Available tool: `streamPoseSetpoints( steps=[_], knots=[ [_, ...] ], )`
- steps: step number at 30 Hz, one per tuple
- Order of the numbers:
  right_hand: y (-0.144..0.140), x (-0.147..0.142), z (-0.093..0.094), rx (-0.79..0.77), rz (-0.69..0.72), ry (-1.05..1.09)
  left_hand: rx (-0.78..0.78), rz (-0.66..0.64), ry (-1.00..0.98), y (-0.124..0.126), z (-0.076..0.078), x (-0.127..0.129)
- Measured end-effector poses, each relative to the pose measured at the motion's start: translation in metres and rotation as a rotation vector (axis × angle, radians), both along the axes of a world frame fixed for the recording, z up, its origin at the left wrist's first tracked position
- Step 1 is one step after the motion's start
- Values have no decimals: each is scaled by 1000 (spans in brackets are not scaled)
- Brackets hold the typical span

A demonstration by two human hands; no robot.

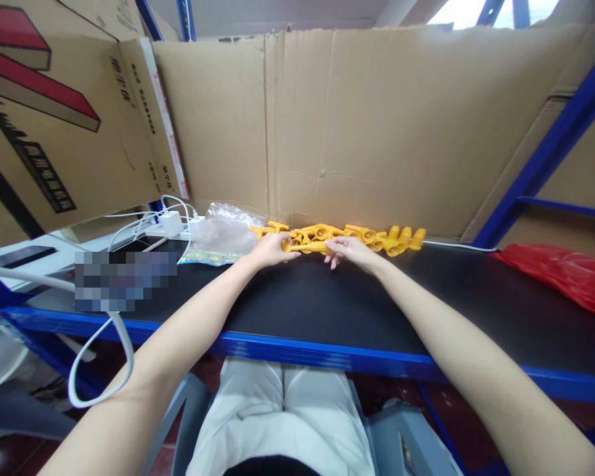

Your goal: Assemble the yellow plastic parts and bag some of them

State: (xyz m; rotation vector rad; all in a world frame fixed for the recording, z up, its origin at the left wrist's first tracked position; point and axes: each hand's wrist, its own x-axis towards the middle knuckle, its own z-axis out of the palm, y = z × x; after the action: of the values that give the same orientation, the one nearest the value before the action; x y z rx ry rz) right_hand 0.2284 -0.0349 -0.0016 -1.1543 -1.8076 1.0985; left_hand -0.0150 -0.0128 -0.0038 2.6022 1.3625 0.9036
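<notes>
A yellow plastic tube-like piece (308, 246) is held level between my two hands, above the black tabletop (322, 297). My left hand (272, 250) closes its thumb and fingers on the left end. At the other end, my right hand (350, 251) pinches the piece between thumb and fingers, with some lower fingers hanging loose. Right behind the hands lies a row of similar yellow plastic pieces (396, 239), several with round, cup-like open ends. My fingers hide part of the held piece and some of the row.
A clear plastic bag (223, 231) lies left of the yellow pieces. Further left are a white charger (170, 223), white cables and a pixelated patch. A red plastic bag (560, 271) lies at right. Cardboard (367, 132) walls the back; a blue rail (327, 350) edges the front.
</notes>
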Motion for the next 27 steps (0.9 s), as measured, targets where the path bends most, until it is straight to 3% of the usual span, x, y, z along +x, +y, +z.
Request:
streamPoseSetpoints(
  steps=[7,18,27],
  knots=[
    [0,4,-1,29,41,25,-19,7,-4,2,-1,0],
    [-6,-1,5,63,-12,-18,0,-7,21,0,2,1],
    [0,-2,0,-9,-36,29,-11,-20,20,1,0,1]
  ],
)
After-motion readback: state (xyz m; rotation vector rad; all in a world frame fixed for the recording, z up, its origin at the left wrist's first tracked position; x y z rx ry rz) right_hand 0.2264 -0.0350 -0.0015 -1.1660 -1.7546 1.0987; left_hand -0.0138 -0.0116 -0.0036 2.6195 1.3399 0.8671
